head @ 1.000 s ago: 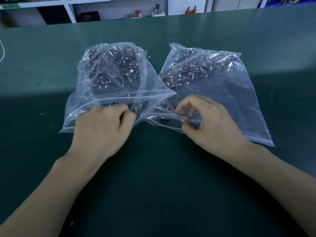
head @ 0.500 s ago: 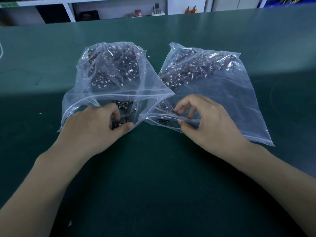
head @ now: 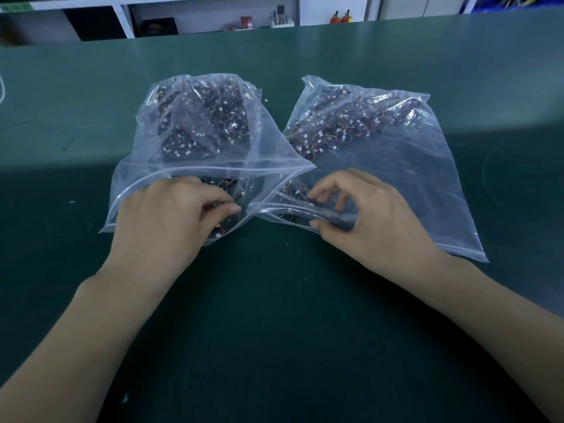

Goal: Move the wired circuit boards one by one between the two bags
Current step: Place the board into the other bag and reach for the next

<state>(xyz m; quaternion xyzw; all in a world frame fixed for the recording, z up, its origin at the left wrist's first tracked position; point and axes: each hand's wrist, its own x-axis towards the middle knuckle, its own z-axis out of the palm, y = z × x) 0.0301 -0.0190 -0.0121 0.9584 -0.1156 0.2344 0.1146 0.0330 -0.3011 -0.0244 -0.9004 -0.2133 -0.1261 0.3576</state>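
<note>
A person's two bare hands worked at the mouths of two clear zip bags lying side by side on a dark green worktop point(head: 274, 315), seen from a head-worn camera. On the left, the left bag point(head: 268, 141) bulged upward, its far end packed with a heap of dark wired circuit boards point(head: 210, 123) dotted with small white connectors. The left hand point(head: 171, 221) lay inside that bag's open mouth, fingers curled and thumb drawn in around a small cluster of boards point(head: 227, 190) near the opening; thin wires and a white connector showed beside the thumb. How firmly the hand gripped them could not be told through the plastic.

The corner of the left bag's zip edge overlapped the near edge of the right bag point(head: 412, 178), which lay flatter, its boards point(head: 345, 123) spread in a band across the far end. A few more boards point(head: 293, 190) sat just inside its mouth. The right hand point(head: 372, 215) pinched the bag's upper lip between thumb and curled fingertips, holding the opening apart; it held no board.

Beyond the worktop's far edge ran white shelving point(head: 122, 13) with small items, too blurred to identify. A pale cord point(head: 2, 90) curved in at the far left edge.
</note>
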